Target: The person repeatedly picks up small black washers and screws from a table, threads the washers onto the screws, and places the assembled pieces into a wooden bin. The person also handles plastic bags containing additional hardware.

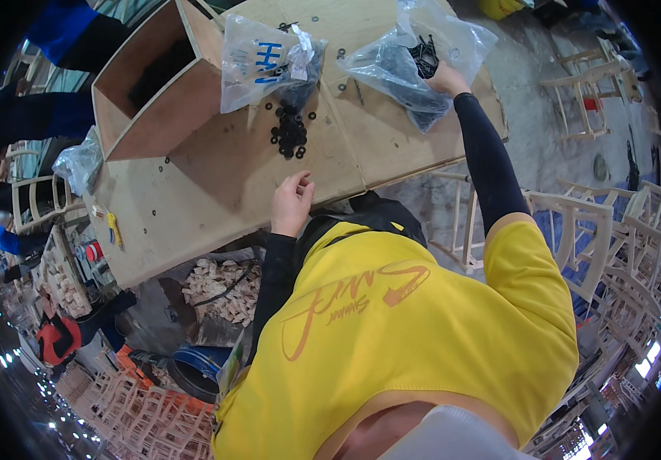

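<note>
At the far right of the table, my right hand reaches into the mouth of a clear plastic bag. Its fingers are closed around a bunch of long black screws; the fingertips are partly hidden. My left hand rests near the front edge, fingers loosely bent and somewhat apart, with nothing seen in it. Beyond it lies a pile of black washers, spilled beside a second clear bag with blue marks. One loose screw lies between the two bags.
A wooden box with an open side stands at the table's left. A yellow-handled cutting tool lies near the left edge of the brown tabletop. Wood offcuts lie below. Wooden chair frames stand right; other people are at left.
</note>
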Demonstrator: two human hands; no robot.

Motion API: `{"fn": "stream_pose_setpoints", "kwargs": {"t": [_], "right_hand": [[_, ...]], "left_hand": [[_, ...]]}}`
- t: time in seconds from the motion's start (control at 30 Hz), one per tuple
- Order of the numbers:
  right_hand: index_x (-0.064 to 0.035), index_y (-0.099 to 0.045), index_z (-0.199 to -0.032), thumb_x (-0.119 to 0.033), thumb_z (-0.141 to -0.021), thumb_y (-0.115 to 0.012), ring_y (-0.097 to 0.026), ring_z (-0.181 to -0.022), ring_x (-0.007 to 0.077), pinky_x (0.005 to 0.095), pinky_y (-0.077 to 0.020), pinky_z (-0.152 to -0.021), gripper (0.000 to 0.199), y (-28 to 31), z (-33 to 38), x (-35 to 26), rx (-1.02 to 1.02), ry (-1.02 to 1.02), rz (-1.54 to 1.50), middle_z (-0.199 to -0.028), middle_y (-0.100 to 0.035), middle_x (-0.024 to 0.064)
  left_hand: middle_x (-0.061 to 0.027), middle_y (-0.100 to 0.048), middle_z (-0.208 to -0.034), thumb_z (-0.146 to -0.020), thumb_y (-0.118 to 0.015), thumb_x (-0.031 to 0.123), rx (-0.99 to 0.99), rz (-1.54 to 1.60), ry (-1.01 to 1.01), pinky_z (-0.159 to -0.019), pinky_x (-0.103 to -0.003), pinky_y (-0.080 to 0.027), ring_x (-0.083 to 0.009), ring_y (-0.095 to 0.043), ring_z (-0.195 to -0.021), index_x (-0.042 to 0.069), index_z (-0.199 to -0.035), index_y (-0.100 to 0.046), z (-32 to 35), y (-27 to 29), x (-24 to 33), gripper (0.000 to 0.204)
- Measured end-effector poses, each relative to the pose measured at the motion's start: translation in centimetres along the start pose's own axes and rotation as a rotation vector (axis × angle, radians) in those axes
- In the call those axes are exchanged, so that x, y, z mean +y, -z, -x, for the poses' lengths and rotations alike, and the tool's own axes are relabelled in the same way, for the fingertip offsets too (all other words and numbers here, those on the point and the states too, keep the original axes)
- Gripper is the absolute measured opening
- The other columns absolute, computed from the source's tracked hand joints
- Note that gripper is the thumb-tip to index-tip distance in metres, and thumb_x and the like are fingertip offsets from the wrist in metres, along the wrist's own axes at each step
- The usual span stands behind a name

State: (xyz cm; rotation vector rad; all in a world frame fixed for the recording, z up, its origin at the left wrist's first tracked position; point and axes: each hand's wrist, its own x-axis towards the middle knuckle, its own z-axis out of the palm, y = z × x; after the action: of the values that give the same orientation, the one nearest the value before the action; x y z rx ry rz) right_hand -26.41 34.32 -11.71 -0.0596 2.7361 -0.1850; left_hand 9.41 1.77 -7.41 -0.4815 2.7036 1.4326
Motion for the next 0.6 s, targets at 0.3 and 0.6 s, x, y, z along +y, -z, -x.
{"fn": "stream_pose_setpoints", "kwargs": {"t": [0.3, 0.6], "right_hand": [[-0.0075, -0.061, -0.122, -0.036, -0.083, -0.065, -0.067, -0.101, 0.0279, 0.0396, -0.0516, -0.086, 0.049, 2.5, 4.6, 1.5, 0.311, 0.122, -0.420, -0.113, -0.069, 0.0124], [0.0054, -0.040, -0.130, -0.038, -0.068, -0.084, -0.046, -0.122, 0.0363, 0.0407, -0.0383, -0.103, 0.087, 1.2, 3.1, 5.1, 0.774, -0.397, -0.602, -0.134, -0.046, 0.0252]], "left_hand": [[-0.0104, -0.067, -0.091, -0.085, -0.066, 0.014, -0.094, 0.049, -0.032, -0.066, -0.030, -0.052, -0.0196, -0.064, -0.069, 0.003, -0.110, -0.066, -0.9, -1.0, 0.7, 0.027], [-0.0194, -0.063, -0.115, -0.083, -0.071, 0.032, -0.218, 0.331, 0.030, -0.087, -0.036, -0.050, -0.0270, -0.065, -0.098, -0.004, -0.134, -0.048, -15.0, -6.1, 3.7, 0.067]]}}
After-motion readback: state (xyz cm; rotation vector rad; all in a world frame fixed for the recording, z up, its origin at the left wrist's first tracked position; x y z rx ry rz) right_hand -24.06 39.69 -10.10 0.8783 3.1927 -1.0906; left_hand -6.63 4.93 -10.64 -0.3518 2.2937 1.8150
